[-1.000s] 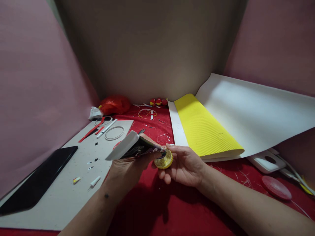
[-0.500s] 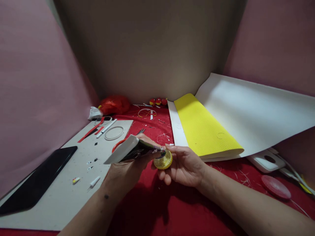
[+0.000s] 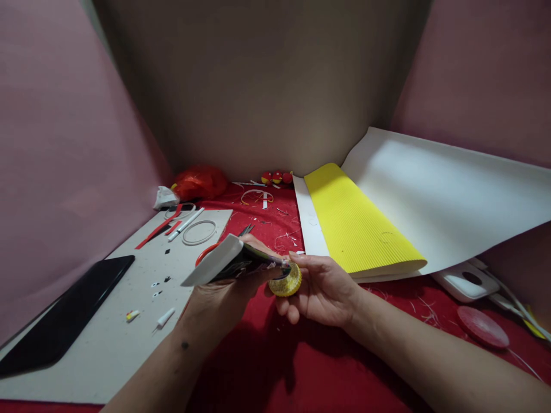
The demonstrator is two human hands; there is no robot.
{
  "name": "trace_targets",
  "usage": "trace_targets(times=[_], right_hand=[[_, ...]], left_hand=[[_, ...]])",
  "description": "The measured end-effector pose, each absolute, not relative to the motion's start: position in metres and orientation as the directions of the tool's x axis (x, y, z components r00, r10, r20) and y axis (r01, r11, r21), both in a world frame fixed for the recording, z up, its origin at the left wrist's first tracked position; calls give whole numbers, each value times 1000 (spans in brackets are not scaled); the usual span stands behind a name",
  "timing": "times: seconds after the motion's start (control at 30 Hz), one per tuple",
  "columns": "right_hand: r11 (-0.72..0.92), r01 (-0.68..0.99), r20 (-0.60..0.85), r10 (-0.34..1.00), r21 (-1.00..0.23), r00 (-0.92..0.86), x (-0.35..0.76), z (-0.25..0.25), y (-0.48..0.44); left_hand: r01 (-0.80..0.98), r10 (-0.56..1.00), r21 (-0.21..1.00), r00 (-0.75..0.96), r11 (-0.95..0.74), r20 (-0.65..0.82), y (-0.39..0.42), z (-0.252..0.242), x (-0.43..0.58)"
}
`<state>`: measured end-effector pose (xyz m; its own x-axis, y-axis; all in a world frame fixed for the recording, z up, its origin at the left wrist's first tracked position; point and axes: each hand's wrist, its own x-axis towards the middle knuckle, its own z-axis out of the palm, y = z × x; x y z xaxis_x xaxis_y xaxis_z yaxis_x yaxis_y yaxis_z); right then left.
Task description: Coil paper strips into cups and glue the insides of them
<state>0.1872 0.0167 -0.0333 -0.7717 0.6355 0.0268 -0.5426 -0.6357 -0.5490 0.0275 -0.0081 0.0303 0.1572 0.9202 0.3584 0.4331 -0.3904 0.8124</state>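
While I look down through the head camera, my left hand [image 3: 217,301] grips a folded card [image 3: 214,264] with a white face, fingers closed round its lower edge and holding it above the red cloth [image 3: 258,355] of the worktop. My right hand [image 3: 322,289] pinches a yellow tape roll [image 3: 287,281] at the card's right tip, touching it. A strip seems to join roll and card, though it is too small to be sure. I judge the tape started but not yet cut free. The scissors [image 3: 206,252] lie untouched beyond the card, at the grey board [image 3: 129,327].
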Motion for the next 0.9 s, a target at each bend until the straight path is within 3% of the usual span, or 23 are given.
trace_targets(times=[0.9], right_hand=[[-652,-522,-11,630,-550,-776,187,-31,16]], left_hand=[[381,879,793,248,-476,408,-4,30,23]])
